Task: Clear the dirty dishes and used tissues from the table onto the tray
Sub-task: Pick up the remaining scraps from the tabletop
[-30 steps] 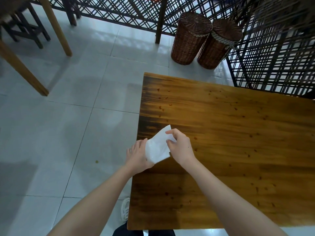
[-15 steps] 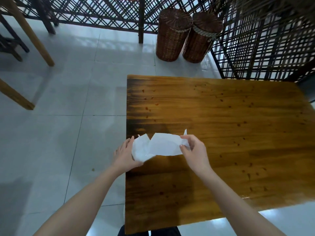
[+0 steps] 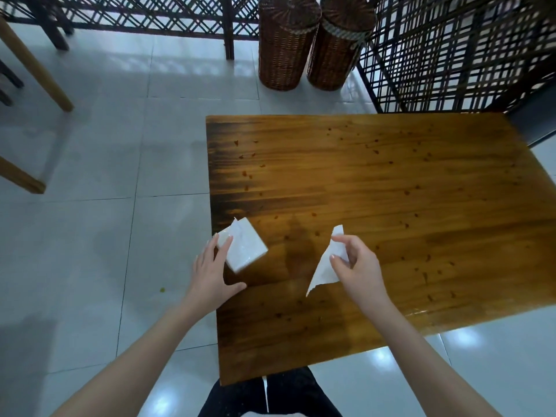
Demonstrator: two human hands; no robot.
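Progress looks late, judged from the glossy brown wooden table (image 3: 391, 191): no dishes show on its top. No tray is in view either, so what already sits on one cannot be told. The one piece of the job still visible is a thin white paper tissue (image 3: 326, 267), and it has yet to reach a tray.

That tissue hangs over the near half of the table, held by the right hand (image 3: 358, 266). The thumb and forefinger, the fingers (image 3: 337, 259) doing the work, are pinched on its upper part. The other fingers curl loosely behind it, and its long lower corner trails toward the wood; whether it touches I cannot tell.

The left hand (image 3: 212, 275) lies well apart from the tissue, at the table's left edge. Its fingers (image 3: 224, 246) are straight and released, resting against the side of a white rectangular plastic-wrapped tissue pack (image 3: 248, 249) that lies flat on the table. The thumb is spread on the wood below the pack.
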